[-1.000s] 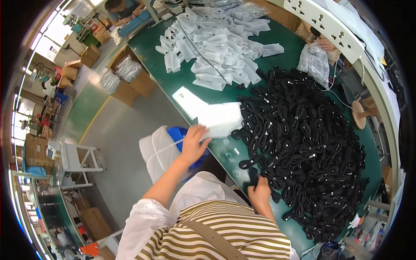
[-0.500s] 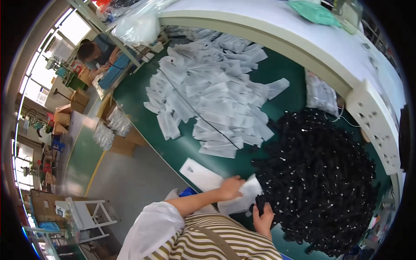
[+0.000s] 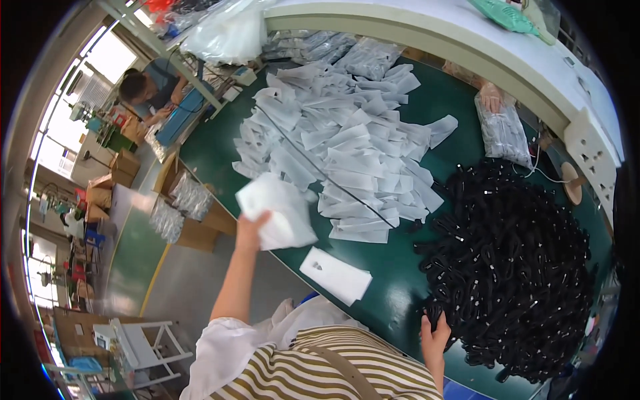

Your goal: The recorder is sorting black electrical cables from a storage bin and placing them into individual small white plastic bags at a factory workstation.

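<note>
My left hand (image 3: 248,230) is up at about 10 o'clock from my chest, fingers pinched on a white pouch (image 3: 280,212) held over the green table (image 3: 220,150) edge. My right hand (image 3: 435,333), down at 4 o'clock, sits on the black parts pile (image 3: 513,267); fingers look curled around one, hard to tell. Another flat white pouch (image 3: 335,275) lies between my hands.

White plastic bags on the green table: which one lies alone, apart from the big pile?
The flat white plastic bag near the table's front edge, lying singly between the raised left hand and right hand.
</note>
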`<move>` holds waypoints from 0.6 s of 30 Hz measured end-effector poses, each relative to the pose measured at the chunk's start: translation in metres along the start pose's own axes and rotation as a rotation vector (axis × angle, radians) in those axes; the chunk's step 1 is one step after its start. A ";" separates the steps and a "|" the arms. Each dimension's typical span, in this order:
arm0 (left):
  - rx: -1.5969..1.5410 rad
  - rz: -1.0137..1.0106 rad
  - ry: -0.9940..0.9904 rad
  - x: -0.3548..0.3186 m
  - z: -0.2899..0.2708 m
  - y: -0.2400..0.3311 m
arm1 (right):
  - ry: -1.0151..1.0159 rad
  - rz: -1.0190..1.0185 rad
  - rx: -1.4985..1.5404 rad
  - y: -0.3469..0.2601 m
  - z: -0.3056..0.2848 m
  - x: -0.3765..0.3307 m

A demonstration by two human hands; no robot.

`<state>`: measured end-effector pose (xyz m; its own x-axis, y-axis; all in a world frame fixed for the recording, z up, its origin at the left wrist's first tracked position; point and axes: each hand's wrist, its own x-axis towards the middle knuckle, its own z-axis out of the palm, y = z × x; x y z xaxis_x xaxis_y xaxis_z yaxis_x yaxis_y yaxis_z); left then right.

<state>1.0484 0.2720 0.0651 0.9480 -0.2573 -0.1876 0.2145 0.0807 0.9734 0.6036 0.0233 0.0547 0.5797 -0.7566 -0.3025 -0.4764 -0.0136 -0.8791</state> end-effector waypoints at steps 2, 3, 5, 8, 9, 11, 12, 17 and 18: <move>-0.098 0.061 0.115 0.041 -0.047 -0.005 | 0.041 -0.046 -0.027 -0.014 0.022 0.007; -0.144 0.067 0.153 0.061 -0.068 -0.009 | 0.074 -0.099 -0.058 -0.024 0.035 0.013; -0.139 0.077 0.121 0.094 -0.105 -0.020 | 0.120 -0.133 -0.094 -0.041 0.057 0.024; 0.264 0.047 0.157 0.133 -0.132 -0.025 | 0.035 -0.300 -0.215 -0.056 0.082 0.045; 0.668 0.017 0.226 0.142 -0.136 -0.025 | 0.025 -0.344 -0.254 -0.058 0.090 0.053; 1.071 -0.011 0.271 0.147 -0.128 -0.024 | -0.003 -0.431 -0.335 -0.058 0.102 0.059; 1.295 0.100 0.500 0.147 -0.110 -0.023 | 0.014 -0.419 -0.348 -0.055 0.104 0.059; 1.076 0.802 0.054 0.102 -0.034 -0.013 | 0.109 -0.451 -0.445 -0.044 0.115 0.064; 0.895 0.781 -0.164 0.084 -0.006 -0.021 | 0.126 -0.492 -0.478 -0.045 0.116 0.068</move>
<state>1.1253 0.2544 0.0285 0.6938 -0.5622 0.4500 -0.7068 -0.4119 0.5751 0.7412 0.0478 0.0311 0.7355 -0.6584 0.1599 -0.4334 -0.6386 -0.6359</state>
